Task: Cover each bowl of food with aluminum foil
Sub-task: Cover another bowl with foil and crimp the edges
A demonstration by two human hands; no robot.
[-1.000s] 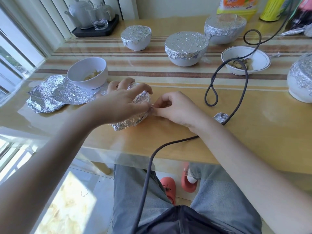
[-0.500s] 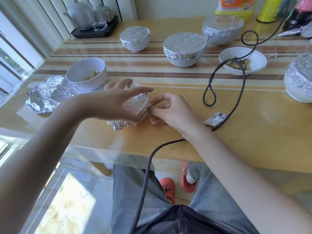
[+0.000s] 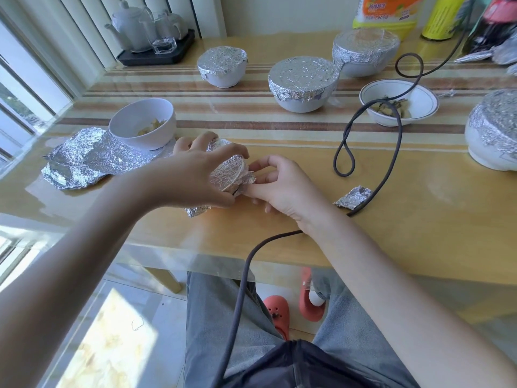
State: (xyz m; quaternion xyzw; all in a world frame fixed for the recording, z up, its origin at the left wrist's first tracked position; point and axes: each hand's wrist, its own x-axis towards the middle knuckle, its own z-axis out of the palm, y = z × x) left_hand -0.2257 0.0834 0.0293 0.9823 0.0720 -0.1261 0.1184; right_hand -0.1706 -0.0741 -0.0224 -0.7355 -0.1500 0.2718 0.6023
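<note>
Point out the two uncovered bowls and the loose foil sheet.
Left bowl (image 3: 131, 130): head view, inner wall.
Right bowl (image 3: 419, 100): head view, inner wall right of the cable.
Foil sheet (image 3: 84, 161): head view, middle of the crumpled sheet.

The table was pale wood under a glossy, reflective glass top. Crinkled, shiny aluminum foil lay on it, and foil wrapped the held bowl. The uncovered bowl was smooth, glossy white ceramic. The cable looked matt.

I hold a small foil-wrapped bowl tipped on its side; behind it an uncovered white bowl sits on a crumpled foil sheet.
</note>
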